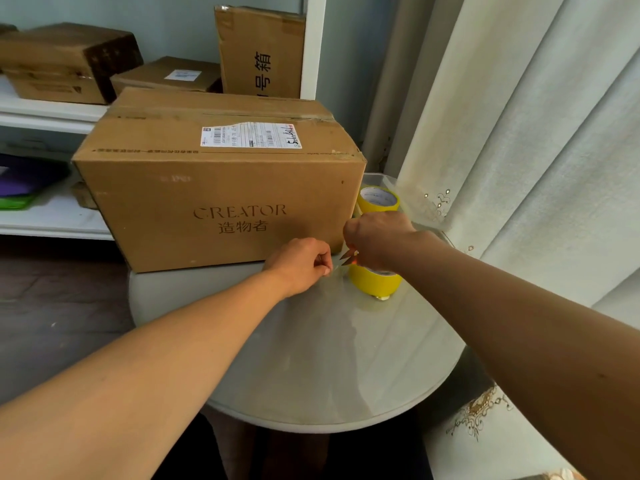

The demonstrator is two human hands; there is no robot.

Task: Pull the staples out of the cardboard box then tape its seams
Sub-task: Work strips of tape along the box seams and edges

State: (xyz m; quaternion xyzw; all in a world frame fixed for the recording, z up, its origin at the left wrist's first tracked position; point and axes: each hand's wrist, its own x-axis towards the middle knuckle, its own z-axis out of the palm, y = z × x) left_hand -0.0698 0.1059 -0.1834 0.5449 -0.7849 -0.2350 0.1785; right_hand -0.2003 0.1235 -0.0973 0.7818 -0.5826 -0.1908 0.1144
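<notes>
Cardboard box (221,181), brown, printed "CREATOR", closed, standing on the far left part of the round table (311,375), overhanging its far edge; white shipping label (251,135) on the top face.

Tape roll (375,280), yellow, upright near the table's right edge, just beside the box's near right corner. Second yellow tape roll (379,199) farther back along the right edge, beside the box's right side.

Left hand (301,263), fingers curled, pinching the end of a clear tape strip (335,270) low in front of the box.

Right hand (375,237), fingers curled, above the nearer roll, gripping a small tool with an orange tip (348,256) at the strip; what tool it is cannot be told.

Shelving (52,112), white, behind the table, bearing several more cardboard boxes (69,60).

Curtain (519,133), pale, hanging at the right.
</notes>
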